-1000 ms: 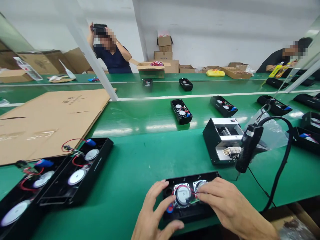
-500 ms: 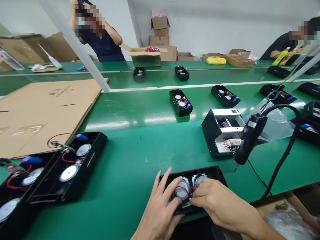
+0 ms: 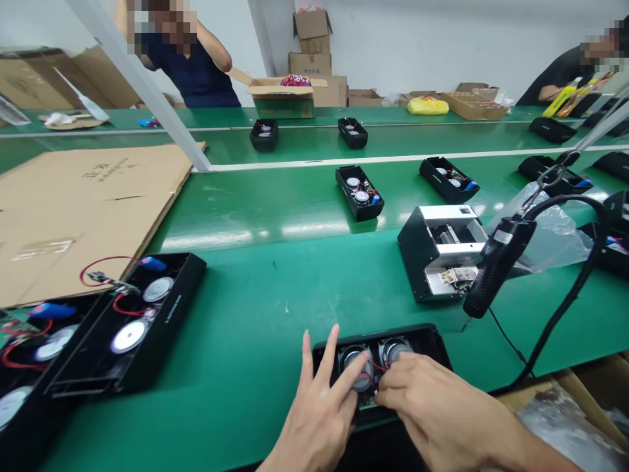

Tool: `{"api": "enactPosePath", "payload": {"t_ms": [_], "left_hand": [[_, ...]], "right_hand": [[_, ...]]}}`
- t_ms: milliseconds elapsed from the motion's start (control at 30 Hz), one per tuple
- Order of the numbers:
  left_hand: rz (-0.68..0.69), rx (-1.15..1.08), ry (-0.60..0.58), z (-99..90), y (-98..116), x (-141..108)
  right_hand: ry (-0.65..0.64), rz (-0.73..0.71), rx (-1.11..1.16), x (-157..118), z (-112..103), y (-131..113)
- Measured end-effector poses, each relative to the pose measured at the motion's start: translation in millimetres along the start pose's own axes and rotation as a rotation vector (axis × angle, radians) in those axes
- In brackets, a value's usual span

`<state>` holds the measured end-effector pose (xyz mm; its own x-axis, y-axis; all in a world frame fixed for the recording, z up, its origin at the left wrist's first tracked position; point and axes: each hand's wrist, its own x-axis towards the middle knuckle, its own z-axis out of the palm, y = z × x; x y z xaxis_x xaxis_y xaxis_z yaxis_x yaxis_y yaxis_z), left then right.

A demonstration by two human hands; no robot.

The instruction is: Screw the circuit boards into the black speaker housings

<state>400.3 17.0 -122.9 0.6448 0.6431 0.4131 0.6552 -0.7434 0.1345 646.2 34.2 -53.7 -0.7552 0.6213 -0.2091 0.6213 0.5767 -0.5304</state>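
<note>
A black speaker casing lies in front of me at the bench's near edge, with two round speaker drivers and red wires inside. My left hand rests over its left end with the fingers spread. The index finger touches the left driver, and the thumb is bent down into the casing. My right hand reaches in from the right, fingertips pinched beside the red wires below the right driver. Whatever lies between those fingertips is hidden. Part of a green circuit board shows under the hands.
A black electric screwdriver hangs at the right, by a silver-and-black machine. Open casings with blue cells stand at the left by flat cardboard. More casings sit along the green line. Two people are across the benches.
The left hand's fingers have spread wider, and its index finger reaches further over the left driver. My right hand stays pinched at nearly the same place. The whole view has shifted slightly.
</note>
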Motion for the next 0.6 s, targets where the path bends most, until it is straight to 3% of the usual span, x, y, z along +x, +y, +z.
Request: {"api": "enactPosePath", "payload": {"t_ms": [100,200,400,500,600], "left_hand": [[0.000,-0.078,-0.012,-2.3,-6.9,9.0],[-0.055,-0.302,-0.186,-12.7,-28.0,31.9],[-0.331,-0.637,-0.642,-39.9,-74.2,94.9],[-0.433,-0.715,-0.735,-43.2,-82.1,109.0],[-0.422,-0.747,-0.726,-42.2,-82.3,110.1]], "right_hand": [[0.159,0.031,-0.023,-0.5,13.2,-5.8],[0.232,0.031,-0.083,11.3,10.7,-4.8],[0.084,0.132,0.073,51.8,-44.8,15.6],[0.006,0.148,0.111,63.7,-61.9,20.5],[-0.006,0.149,0.063,68.7,-63.0,19.2]]}}
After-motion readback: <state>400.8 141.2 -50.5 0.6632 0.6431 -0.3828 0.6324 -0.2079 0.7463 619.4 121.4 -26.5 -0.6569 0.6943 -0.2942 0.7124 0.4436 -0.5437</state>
